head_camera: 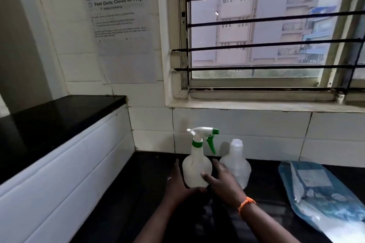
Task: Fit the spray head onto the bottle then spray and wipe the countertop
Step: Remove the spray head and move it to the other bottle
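A white spray bottle (196, 171) stands upright on the black countertop (142, 193) against the tiled wall, its white-and-green spray head (205, 134) seated on the neck, nozzle pointing to 3 o'clock. My left hand (178, 181) cups its base from 9 o'clock, fingers together and extended, thumb under the front. My right hand (222, 180) presses in from 3 o'clock, fingers loosely spread, thumb on the body, an orange band (245, 203) at the wrist. A second, capless clear bottle (236, 163) stands just beside it at 3 o'clock; a blue plastic packet (324, 195) lies farther right.
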